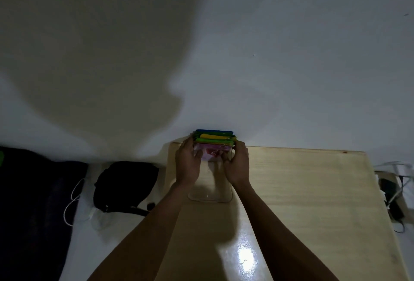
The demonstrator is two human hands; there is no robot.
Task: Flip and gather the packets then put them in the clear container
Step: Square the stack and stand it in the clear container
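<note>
Both hands, left hand (187,161) and right hand (238,164), squeeze a stack of light, slippery-looking packets (214,141) by its sides above the clear container (210,191)

Wall (291,45): plain white, dim, crossed by a large rounded shadow.
Table (313,191): pale wood, against the wall, with a bright glare spot.
Floor left: black bag (125,185), white cable (72,200).

Bare forearms, apparently sleeveless; unadorned left hand (187,162).
</note>
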